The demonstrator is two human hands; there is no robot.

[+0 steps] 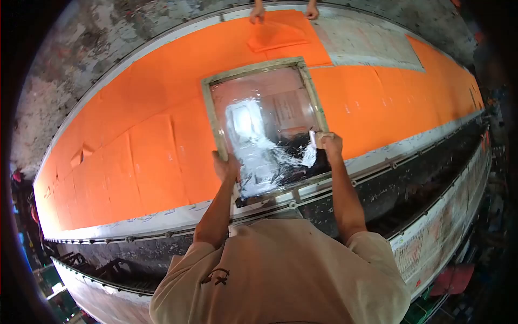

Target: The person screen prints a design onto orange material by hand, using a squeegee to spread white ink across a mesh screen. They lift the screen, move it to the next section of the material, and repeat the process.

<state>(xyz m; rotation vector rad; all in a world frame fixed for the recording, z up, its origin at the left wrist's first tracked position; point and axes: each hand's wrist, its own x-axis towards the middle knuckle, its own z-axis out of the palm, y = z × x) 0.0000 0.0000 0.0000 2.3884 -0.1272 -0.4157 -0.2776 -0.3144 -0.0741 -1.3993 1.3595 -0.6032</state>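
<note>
A screen printing frame (212, 108) lies tilted over orange fabric sheets on the long table in front of me. Its clear mesh (258, 97) is smeared with white ink (261, 148), thickest towards the lower middle. My left hand (226, 166) is closed around the frame's left side near the lower corner. At the right side, my right hand (333, 144) grips a small squeegee (320, 139), its blade edge against inky mesh. White ink coats that edge. Orange fabric (154, 146) shows on both sides of the frame.
Across the table, another person's two hands (258, 13) are at a folded orange piece (278, 36). A bare grey table section (367, 46) lies at the upper right. A metal rail (386, 164) runs along the near edge, and a second table (431, 237) stands behind me.
</note>
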